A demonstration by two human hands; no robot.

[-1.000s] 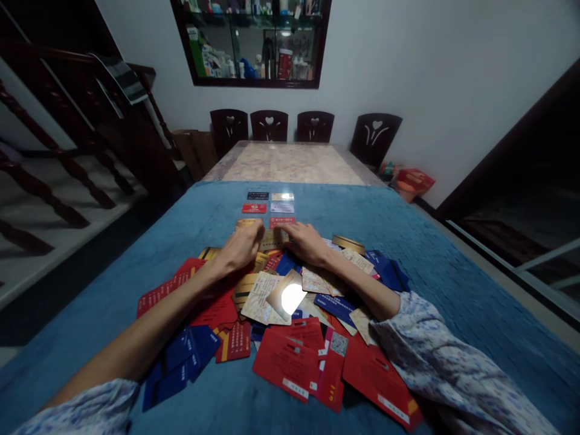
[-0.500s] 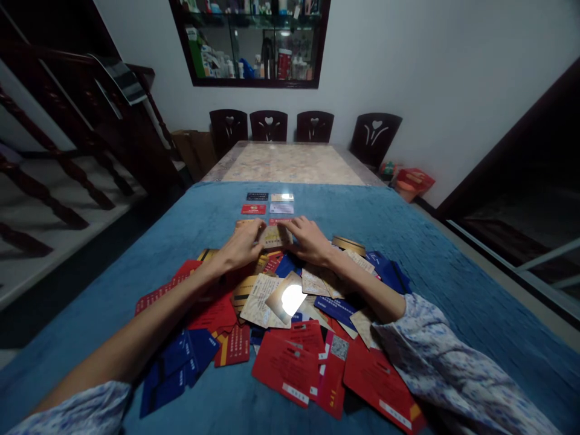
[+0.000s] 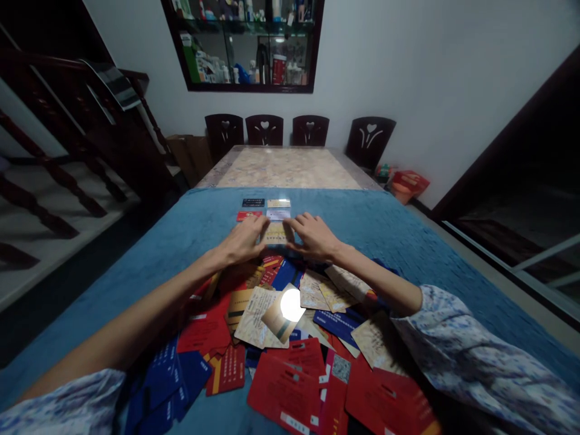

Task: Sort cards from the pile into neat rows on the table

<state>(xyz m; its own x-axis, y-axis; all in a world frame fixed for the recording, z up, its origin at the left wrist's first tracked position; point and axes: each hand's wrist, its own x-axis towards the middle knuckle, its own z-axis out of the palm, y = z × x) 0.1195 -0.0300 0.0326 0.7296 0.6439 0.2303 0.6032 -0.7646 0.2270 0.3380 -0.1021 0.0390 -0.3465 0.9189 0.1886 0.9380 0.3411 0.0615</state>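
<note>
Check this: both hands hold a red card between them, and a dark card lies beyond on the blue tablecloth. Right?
Not quite: the head view shows the left hand and right hand holding a cream card, not a red one. The dark card does lie beyond on the blue tablecloth.

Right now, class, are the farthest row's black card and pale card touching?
Apart: in the head view, blue cloth shows in a narrow gap between the black card and the pale card.

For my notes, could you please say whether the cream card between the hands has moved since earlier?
Yes: that cream card has moved forward, closer to the stationary black card.
</note>
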